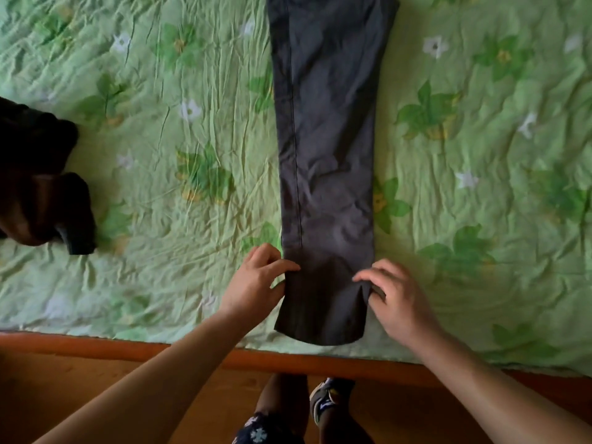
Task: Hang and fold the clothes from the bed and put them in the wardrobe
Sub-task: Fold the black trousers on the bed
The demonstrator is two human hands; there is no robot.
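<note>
1. Lying lengthwise on the bedspread (166, 277), the trousers (326, 149) run from the middle of the bed's near edge toward its far side, where the top of the view cuts them off.
2. Trousers: dark grey cloth, folded leg upon leg into one long band and lightly creased. A stitched seam runs down the left side, and the hem stops just short of the near edge.
3. Left hand (256, 278): curled fingers and thumb pinch the band's left edge just above the hem.
4. Right hand (395, 299): curled fingers rest on the right edge while the thumb pinches up a small fold of cloth.
5. Bedspread: pale green and crumpled, printed with leaves and white flowers. A wooden bed frame (288, 360) borders the near edge.
6. Dark garment (38, 181): heaped at the bed's left edge, well apart from the trousers.
7. Shoe (326, 402): on the floor, with a pale mark too blurred to read.
</note>
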